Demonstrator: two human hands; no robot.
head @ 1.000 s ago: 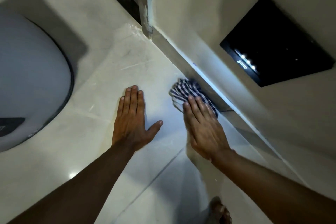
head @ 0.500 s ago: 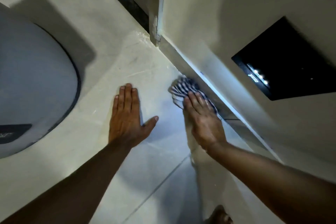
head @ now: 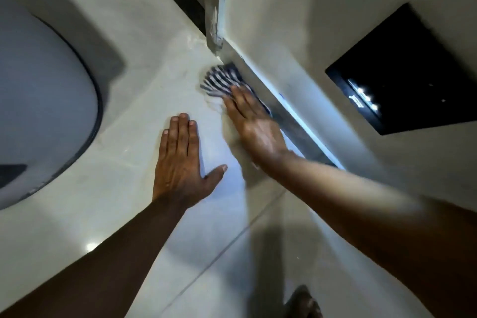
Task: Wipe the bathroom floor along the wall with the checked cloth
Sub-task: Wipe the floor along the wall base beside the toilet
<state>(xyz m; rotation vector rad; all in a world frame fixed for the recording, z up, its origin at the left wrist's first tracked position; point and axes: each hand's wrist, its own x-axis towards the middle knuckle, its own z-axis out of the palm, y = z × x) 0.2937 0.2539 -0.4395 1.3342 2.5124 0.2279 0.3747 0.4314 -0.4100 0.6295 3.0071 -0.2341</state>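
Now the checked cloth (head: 222, 81) lies along the wall (head: 284, 20) under the flat, pressing right hand (head: 258, 129). Left hand (head: 180, 165), also flat, rests farther out.

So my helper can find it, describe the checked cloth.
Start at the corner where the wall ends, then follow the grey skirting toward you. On the pale floor against it, under the right hand, lies the checked cloth: the only dark-and-white patterned thing there.

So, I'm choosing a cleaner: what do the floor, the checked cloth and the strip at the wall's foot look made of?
Floor: polished tile, perhaps marble-look ceramic; glare and joint lines. Checked cloth: soft woven fabric; it bunches in folds. Strip: glossy, metal or glazed tile, unclear.
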